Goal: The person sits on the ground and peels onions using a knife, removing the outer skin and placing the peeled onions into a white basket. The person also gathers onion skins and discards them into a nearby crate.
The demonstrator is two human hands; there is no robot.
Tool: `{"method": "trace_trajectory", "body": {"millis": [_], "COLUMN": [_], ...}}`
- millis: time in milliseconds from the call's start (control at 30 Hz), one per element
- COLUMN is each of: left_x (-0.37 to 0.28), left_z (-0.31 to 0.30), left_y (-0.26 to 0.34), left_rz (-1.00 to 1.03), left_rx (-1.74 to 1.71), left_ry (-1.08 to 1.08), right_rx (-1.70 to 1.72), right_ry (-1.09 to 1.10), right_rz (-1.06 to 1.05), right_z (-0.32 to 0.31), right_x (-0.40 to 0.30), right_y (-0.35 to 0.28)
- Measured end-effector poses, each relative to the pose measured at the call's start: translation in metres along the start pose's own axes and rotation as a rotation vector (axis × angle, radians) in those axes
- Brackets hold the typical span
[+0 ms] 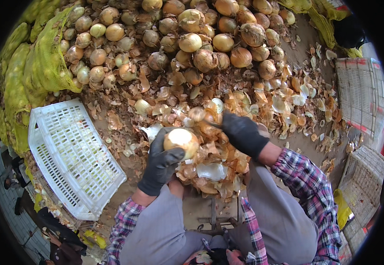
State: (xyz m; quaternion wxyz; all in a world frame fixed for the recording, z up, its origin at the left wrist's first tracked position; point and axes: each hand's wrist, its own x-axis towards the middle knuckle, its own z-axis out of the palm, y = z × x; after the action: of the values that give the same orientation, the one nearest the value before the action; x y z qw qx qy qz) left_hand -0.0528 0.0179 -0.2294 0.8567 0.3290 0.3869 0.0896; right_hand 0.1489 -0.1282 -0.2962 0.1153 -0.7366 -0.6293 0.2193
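My left hand (163, 160), in a black glove, grips a yellow-brown onion (182, 141) whose top shows a bright pale patch. To the right, my black-gloved right hand (243, 134) is closed around a knife, blurred by motion; its thin dark blade (213, 124) points left, apart from the onion. Just beyond the blade is a small blurred round piece (197, 113), too smeared to identify. Under and between both hands lies a heap of loose onion skins (208, 172). A pale peeled onion (142, 107) rests on the skins beyond my left hand.
A large pile of unpeeled onions (205, 43) spreads across the far side. Yellow mesh sacks (43, 66) stand at left, above a tilted white plastic crate (79, 155). More crates (360, 96) stand at right. Another person (61, 245) is at lower left.
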Motion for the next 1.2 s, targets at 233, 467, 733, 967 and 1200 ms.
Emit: {"method": "trace_trajectory", "body": {"millis": [233, 467, 733, 967, 1200], "left_x": [0.014, 0.014, 0.011, 0.002, -0.002], "left_z": [-0.01, 0.009, 0.004, 0.012, 0.018], "left_y": [0.012, 0.023, 0.026, 0.023, 0.027], "left_rz": [0.093, 0.384, 0.29, 0.257, 0.183], "left_rx": [-0.151, 0.281, 0.058, 0.35, 0.379], "left_ry": [0.01, 0.16, 0.041, -0.097, -0.062], "right_rx": [0.804, 0.908, 1.036, 1.068, 1.377], "right_ry": [0.03, -0.207, 0.08, 0.026, -0.158], "right_rz": [0.078, 0.097, 0.172, 0.029, 0.365], "right_z": [-0.046, -0.054, -0.075, -0.077, -0.077], "right_x": [-0.003, 0.011, 0.017, 0.027, 0.026], "right_y": [-0.043, -0.061, -0.052, -0.058, -0.055]}}
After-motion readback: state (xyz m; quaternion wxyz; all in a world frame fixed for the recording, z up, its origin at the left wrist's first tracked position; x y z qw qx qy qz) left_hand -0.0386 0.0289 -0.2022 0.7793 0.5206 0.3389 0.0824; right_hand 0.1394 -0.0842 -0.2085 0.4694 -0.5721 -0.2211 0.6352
